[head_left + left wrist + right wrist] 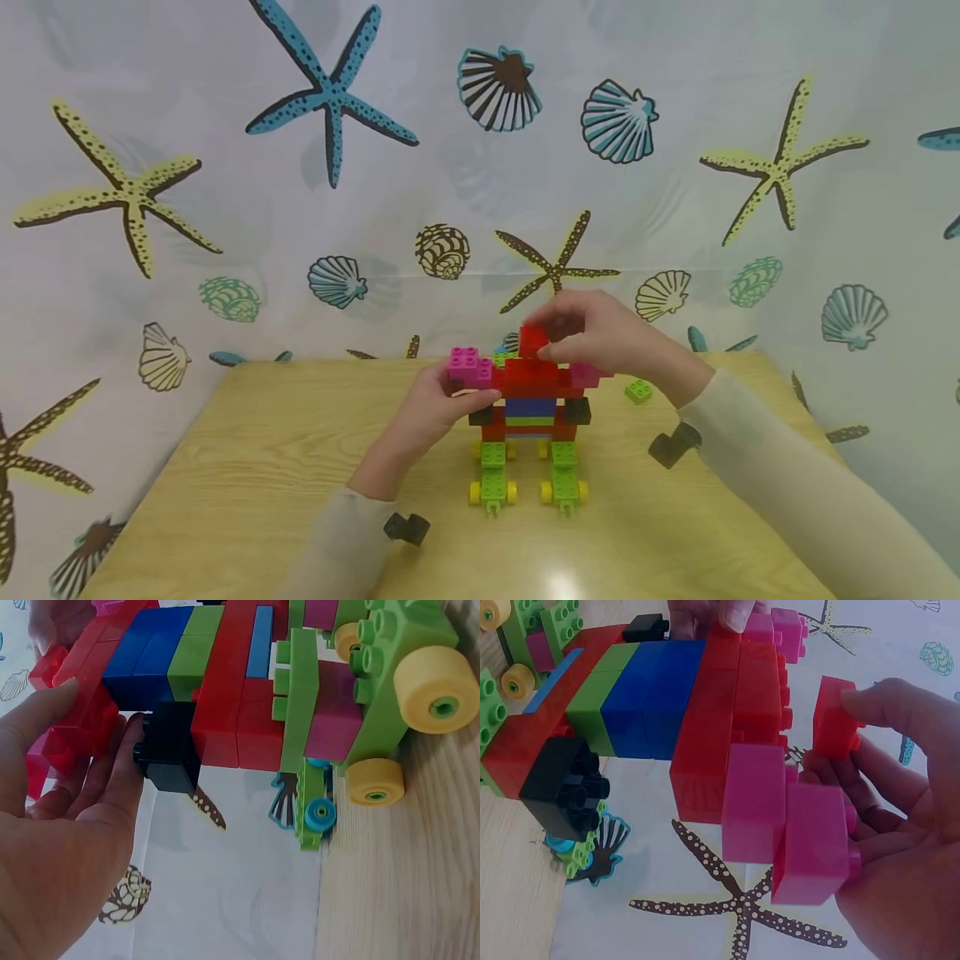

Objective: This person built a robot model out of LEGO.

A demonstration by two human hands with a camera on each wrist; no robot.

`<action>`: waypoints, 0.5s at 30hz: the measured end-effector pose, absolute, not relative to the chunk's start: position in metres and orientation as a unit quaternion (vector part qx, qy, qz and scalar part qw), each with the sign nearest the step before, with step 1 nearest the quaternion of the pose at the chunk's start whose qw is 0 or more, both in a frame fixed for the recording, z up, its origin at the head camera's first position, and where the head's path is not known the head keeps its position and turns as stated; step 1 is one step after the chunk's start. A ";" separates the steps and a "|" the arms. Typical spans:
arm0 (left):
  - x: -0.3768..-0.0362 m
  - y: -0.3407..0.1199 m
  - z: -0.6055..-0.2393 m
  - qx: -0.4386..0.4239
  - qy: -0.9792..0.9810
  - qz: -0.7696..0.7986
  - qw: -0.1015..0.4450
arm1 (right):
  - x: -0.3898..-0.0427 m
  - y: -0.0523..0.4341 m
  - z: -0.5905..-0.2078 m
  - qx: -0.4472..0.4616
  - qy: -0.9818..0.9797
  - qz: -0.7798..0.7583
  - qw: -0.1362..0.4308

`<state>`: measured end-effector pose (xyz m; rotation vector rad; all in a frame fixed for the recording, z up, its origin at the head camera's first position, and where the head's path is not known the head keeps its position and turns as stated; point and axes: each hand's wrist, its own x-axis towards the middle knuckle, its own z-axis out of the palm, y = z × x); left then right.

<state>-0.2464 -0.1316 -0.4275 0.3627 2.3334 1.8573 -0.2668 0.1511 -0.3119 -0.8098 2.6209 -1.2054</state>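
Note:
A figure of toy building bricks (530,408) stands on green wheeled bases, with blue and green bricks in its middle and a red bar across the top. My left hand (423,408) holds its left upper end, thumb in front and fingers behind, at the pink bricks (464,360) and the red bar (86,716). Above the top, my right hand (611,337) pinches a red brick (834,716) between thumb and fingers. In the right wrist view a gap separates that brick from the red studded brick (757,686) below it. Black bricks (171,746) stick out at both sides.
A loose green brick (638,391) lies on the wooden table (300,467), right of the figure. Another green piece with blue wheels (311,810) stands behind it. A white curtain (420,183) printed with starfish and shells hangs at the back.

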 end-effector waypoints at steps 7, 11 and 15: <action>-0.244 -0.113 -0.424 0.128 0.766 0.626 0.072 | -0.266 0.163 -0.311 -0.285 0.889 -0.350 0.074; -0.243 -0.108 -0.421 0.121 0.767 0.627 0.069 | -0.266 0.168 -0.310 -0.293 0.889 -0.343 0.082; -0.243 -0.107 -0.422 0.116 0.769 0.625 0.070 | -0.265 0.169 -0.310 -0.287 0.890 -0.341 0.092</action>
